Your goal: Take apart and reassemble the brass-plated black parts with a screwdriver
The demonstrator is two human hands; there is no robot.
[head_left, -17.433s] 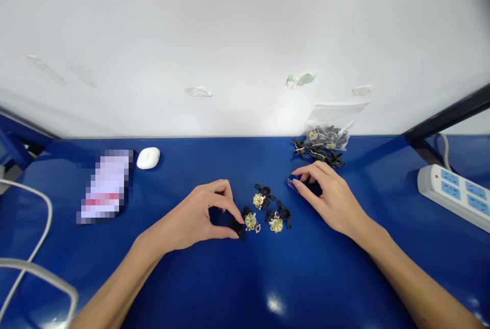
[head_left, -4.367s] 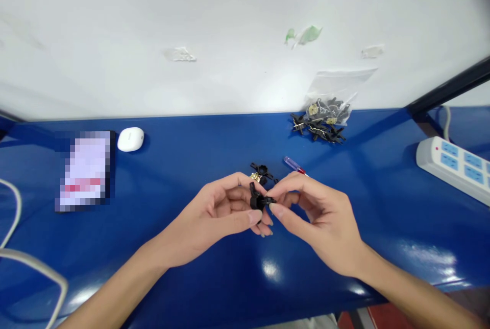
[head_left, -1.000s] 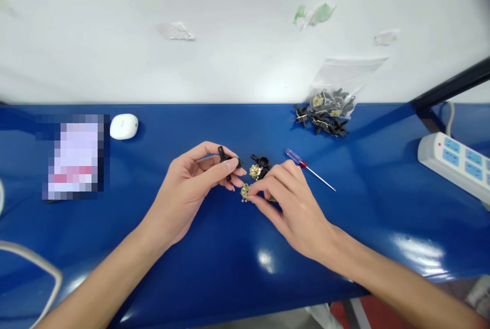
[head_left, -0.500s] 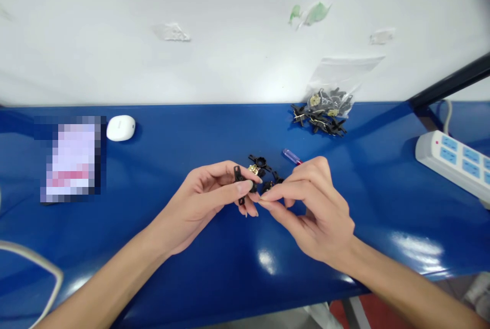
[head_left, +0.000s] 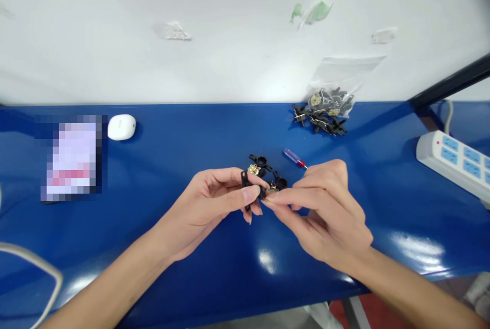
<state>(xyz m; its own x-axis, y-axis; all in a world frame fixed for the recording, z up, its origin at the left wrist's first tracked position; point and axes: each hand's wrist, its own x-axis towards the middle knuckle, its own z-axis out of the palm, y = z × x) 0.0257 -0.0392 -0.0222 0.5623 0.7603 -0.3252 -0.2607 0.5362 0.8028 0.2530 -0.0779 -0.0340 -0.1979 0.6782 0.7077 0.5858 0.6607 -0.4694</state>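
Observation:
Between the thumb and fingers of my left hand (head_left: 218, 201) is a small black plastic part (head_left: 245, 180) with a slotted tab, partly covered by the fingers. My right hand (head_left: 325, 211) is closed in a pinch against the right end of that part. What lies between its thumb and forefinger is too small and hidden to make out. Just behind the hands lie a black ring-shaped part (head_left: 262, 161), a brass-coloured piece (head_left: 253, 169) and another black round part (head_left: 281, 182). A small screwdriver (head_left: 294, 158) with a clear purple handle and red collar lies beyond my right hand.
Several black parts (head_left: 325, 124) lie by the wall at the back right, under a clear plastic bag (head_left: 337, 78) holding more. A white power strip (head_left: 455, 158) stands at right. At left are a blurred-out phone (head_left: 72, 160), a white case (head_left: 121, 127) and a pale cable (head_left: 42, 262).
Both hands have shifted slightly to the right, the black part tilting along with the left hand. My right hand's fingertips now meet the part's end, and more of the screwdriver shows.

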